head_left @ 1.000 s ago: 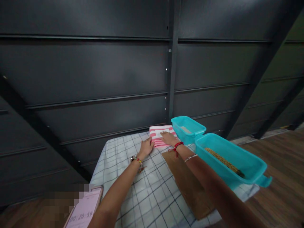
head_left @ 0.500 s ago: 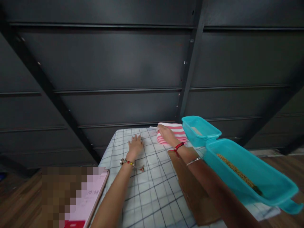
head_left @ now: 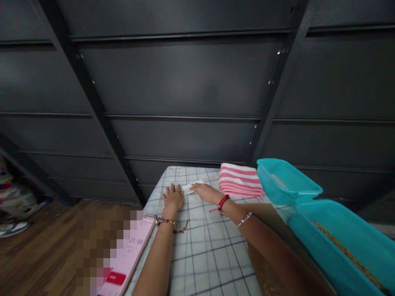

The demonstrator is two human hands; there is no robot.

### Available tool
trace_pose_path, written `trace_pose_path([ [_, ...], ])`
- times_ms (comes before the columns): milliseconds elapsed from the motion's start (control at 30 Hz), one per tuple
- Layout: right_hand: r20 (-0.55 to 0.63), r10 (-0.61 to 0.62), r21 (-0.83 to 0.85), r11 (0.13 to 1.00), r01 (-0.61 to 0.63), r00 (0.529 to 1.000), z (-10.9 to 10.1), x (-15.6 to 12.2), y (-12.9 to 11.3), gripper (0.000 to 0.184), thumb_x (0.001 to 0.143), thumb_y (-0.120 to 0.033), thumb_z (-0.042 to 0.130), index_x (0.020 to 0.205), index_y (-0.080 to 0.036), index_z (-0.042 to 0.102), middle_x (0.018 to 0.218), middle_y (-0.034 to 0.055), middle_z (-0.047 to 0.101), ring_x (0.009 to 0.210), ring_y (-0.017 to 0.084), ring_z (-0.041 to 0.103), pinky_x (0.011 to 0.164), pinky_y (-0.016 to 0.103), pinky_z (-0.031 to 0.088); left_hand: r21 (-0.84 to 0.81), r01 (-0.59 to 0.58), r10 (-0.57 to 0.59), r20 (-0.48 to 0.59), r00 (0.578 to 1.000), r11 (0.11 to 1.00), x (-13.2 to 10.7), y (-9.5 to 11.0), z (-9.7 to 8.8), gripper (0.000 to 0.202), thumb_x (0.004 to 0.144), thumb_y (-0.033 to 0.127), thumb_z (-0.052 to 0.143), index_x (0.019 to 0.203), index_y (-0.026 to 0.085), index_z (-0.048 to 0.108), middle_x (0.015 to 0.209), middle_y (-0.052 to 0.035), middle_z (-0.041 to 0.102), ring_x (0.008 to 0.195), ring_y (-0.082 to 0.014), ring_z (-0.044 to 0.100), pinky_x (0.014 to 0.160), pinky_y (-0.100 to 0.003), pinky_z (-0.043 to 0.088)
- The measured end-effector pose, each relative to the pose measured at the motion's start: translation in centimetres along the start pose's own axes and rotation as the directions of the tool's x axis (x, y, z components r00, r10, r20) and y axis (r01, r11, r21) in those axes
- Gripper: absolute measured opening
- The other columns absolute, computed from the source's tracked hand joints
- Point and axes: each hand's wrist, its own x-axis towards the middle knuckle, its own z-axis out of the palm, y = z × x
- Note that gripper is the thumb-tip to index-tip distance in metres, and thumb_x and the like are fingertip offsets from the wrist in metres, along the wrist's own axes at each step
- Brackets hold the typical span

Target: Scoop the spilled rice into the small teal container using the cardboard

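Observation:
My left hand [head_left: 173, 196] lies flat, fingers spread, on the white checked tablecloth [head_left: 197, 242]. My right hand [head_left: 204, 190] rests just to its right, fingers stretched over a small white piece of paper or cloth [head_left: 189, 188]. A folded stack of red and white striped cloth [head_left: 240, 181] sits by the table's far edge, right of my right hand and apart from it.
A small teal tub [head_left: 285, 181] stands right of the striped cloth, and a large teal tub [head_left: 342, 242] holding a braided cord sits nearer. A brown board [head_left: 271, 267] lies under my right forearm. A pink phone [head_left: 128, 257] lies at the table's left edge. Dark metal panels rise behind.
My right hand left the striped cloth and moved left to the small white piece. My left hand stayed flat on the tablecloth. The camera turned left.

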Motion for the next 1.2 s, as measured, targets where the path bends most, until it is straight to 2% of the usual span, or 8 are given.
trace_pose_path([
  [133, 0.039, -0.07, 0.026, 0.997, 0.069, 0.997, -0.2, -1.8, -0.3, 0.056, 0.077, 0.007, 0.04, 0.121, -0.02, 0.06, 0.131, 0.0048, 0.056, 0.121, 0.014, 0.05, 0.102, 0.028, 0.039, -0.005, -0.005, 0.005, 0.0, 1.0, 1.0, 0.3, -0.6, 0.1, 0.047, 0.09, 0.031, 0.032, 0.135, 0.028, 0.043, 0.151, -0.0089, 0.032, 0.138, -0.0338, 0.026, 0.105, -0.06, 0.026],
  [367, -0.004, 0.011, 0.009, 1.0, -0.01, 1.0, -0.8, 0.0, 0.6, 0.051, 0.077, 0.008, 0.039, 0.12, -0.012, 0.06, 0.125, 0.0156, 0.059, 0.118, 0.021, 0.054, 0.098, 0.036, 0.043, -0.031, -0.02, 0.02, -0.008, 1.0, 0.999, -0.1, -0.6, 0.0, 0.048, 0.091, 0.029, 0.029, 0.137, 0.025, 0.042, 0.151, -0.0113, 0.03, 0.138, -0.0339, 0.025, 0.105, -0.061, 0.026],
  [600, 0.02, -0.094, 0.047, 0.995, 0.093, 0.995, -0.3, -1.7, -0.8, 0.054, 0.075, 0.008, 0.043, 0.115, -0.021, 0.064, 0.129, 0.0051, 0.058, 0.119, 0.014, 0.052, 0.103, 0.028, 0.039, -0.042, -0.021, 0.022, 0.018, 1.0, 0.999, -0.4, -0.4, -0.2, 0.05, 0.09, 0.028, 0.03, 0.138, 0.024, 0.04, 0.151, -0.0104, 0.028, 0.139, -0.0333, 0.022, 0.107, -0.06, 0.024],
  [800, -0.028, 0.041, 0.018, 0.999, -0.041, 0.999, -0.3, -0.9, -0.2, 0.053, 0.074, 0.008, 0.039, 0.119, -0.007, 0.06, 0.125, 0.0197, 0.057, 0.119, 0.023, 0.053, 0.1, 0.04, 0.043, -0.051, -0.026, 0.028, 0.036, 0.999, 0.998, -0.6, -0.2, -0.1, 0.051, 0.091, 0.028, 0.026, 0.141, 0.024, 0.035, 0.153, -0.0089, 0.022, 0.141, -0.032, 0.017, 0.108, -0.06, 0.021],
  [900, -0.025, 0.011, 0.034, 0.999, -0.01, 1.0, 0.3, -1.2, -1.3, 0.053, 0.073, 0.008, 0.042, 0.117, -0.013, 0.062, 0.125, 0.0139, 0.059, 0.118, 0.021, 0.054, 0.101, 0.037, 0.042, -0.051, -0.023, 0.026, 0.049, 0.998, 0.998, -0.4, -0.3, -0.1, 0.051, 0.09, 0.027, 0.027, 0.141, 0.025, 0.035, 0.153, -0.0084, 0.021, 0.14, -0.0319, 0.018, 0.108, -0.06, 0.022],
  [1033, -0.031, -0.065, 0.075, 0.995, 0.068, 0.997, 1.1, -3.3, -2.3, 0.054, 0.073, 0.007, 0.042, 0.115, -0.019, 0.064, 0.127, 0.0072, 0.059, 0.118, 0.017, 0.053, 0.104, 0.034, 0.039, -0.048, -0.021, 0.024, 0.068, 0.997, 0.999, -0.2, -0.3, -0.3, 0.052, 0.09, 0.027, 0.027, 0.141, 0.025, 0.034, 0.154, -0.0076, 0.021, 0.141, -0.0315, 0.016, 0.108, -0.06, 0.022],
  [1133, -0.048, -0.018, 0.086, 0.996, 0.022, 0.999, 0.7, -3.7, -1.1, 0.054, 0.073, 0.007, 0.039, 0.114, -0.018, 0.065, 0.125, 0.0078, 0.061, 0.116, 0.018, 0.055, 0.102, 0.035, 0.041, -0.051, -0.017, 0.021, 0.081, 0.996, 0.999, -0.2, -0.1, -0.5, 0.053, 0.09, 0.027, 0.026, 0.142, 0.023, 0.033, 0.154, -0.0073, 0.02, 0.141, -0.0318, 0.015, 0.109, -0.058, 0.021],
  [1200, -0.06, 0.035, 0.082, 0.996, -0.03, 0.998, 0.1, -2.8, 0.3, 0.055, 0.074, 0.006, 0.038, 0.116, -0.017, 0.064, 0.122, 0.0088, 0.062, 0.114, 0.018, 0.057, 0.1, 0.036, 0.043, -0.058, -0.012, 0.017, 0.083, 0.996, 0.998, -0.3, -0.1, -0.6, 0.053, 0.09, 0.027, 0.025, 0.143, 0.021, 0.032, 0.154, -0.0081, 0.02, 0.141, -0.0323, 0.015, 0.11, -0.057, 0.02],
])
